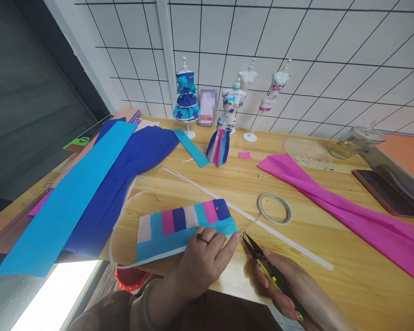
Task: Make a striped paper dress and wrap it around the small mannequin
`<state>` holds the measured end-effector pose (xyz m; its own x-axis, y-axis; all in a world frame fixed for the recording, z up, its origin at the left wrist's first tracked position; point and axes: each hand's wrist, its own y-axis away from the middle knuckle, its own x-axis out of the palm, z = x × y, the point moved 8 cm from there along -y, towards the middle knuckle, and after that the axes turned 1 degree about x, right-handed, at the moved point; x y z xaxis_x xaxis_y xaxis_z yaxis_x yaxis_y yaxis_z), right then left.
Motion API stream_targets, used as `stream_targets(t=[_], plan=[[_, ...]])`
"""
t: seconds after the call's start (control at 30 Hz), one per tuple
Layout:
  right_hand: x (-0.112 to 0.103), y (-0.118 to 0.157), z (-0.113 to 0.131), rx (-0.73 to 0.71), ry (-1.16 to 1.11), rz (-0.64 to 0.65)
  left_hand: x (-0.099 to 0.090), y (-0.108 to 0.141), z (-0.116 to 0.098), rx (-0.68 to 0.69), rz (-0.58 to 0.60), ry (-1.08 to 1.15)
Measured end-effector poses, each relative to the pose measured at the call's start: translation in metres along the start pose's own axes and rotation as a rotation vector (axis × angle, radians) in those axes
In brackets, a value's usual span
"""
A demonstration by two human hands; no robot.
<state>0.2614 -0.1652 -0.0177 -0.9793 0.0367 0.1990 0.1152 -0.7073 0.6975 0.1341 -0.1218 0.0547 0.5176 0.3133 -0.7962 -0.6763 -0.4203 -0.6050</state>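
Observation:
A striped strip (pixel 182 225) of pink, blue, white and turquoise lies near the table's front edge. My left hand (pixel 210 253) rests on its right end, its fingers together at the corner by the tape end. My right hand (pixel 283 280) is wrapped round black and yellow snips (pixel 274 276), whose blades are parted beside my left fingertips. A thin tape tail runs from there to a tape roll (pixel 275 209) lying flat. White trim borders the strip's lower edge and loops out to the left.
Blue and turquoise sheets (pixel 72 197) cover the left side. Pink material (pixel 331 207) and a dark phone (pixel 386 193) lie right. Small dressed mannequins (pixel 186 101) stand at the back. A long white strip (pixel 283 236) crosses the table.

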Motion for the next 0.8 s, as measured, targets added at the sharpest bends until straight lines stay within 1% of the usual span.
stream_targets(t=[0.1,0.2,0.33,0.4,0.43,0.53,0.63,0.67,0.73,0.8], plan=[[-0.012,0.006,0.001,0.015,0.052,-0.055,0.007,0.006,0.004,-0.031,0.078,0.058],[-0.036,0.014,0.003,-0.006,0.078,-0.169,0.012,0.018,0.010,-0.083,0.137,0.117],[-0.069,0.027,0.010,-0.121,0.181,-0.405,0.008,0.031,0.023,-0.163,0.136,0.151],[-0.078,0.032,0.017,-0.214,0.252,-0.463,0.001,0.036,0.031,-0.188,0.117,0.135],[-0.080,0.033,0.021,-0.260,0.301,-0.458,-0.004,0.038,0.034,-0.188,0.097,0.121],[-0.085,0.034,0.033,-0.369,0.470,-0.389,-0.019,0.046,0.047,-0.202,0.032,0.090],[-0.091,0.038,0.048,-0.467,0.572,-0.381,-0.031,0.052,0.066,-0.315,-0.041,0.095],[-0.089,0.039,0.051,-0.486,0.598,-0.355,-0.035,0.051,0.069,-0.355,-0.069,0.117],[-0.075,0.035,0.051,-0.458,0.646,-0.222,-0.039,0.043,0.070,-0.402,-0.121,0.214],[-0.053,0.029,0.045,-0.390,0.682,-0.066,-0.039,0.030,0.062,-0.416,-0.158,0.366]])
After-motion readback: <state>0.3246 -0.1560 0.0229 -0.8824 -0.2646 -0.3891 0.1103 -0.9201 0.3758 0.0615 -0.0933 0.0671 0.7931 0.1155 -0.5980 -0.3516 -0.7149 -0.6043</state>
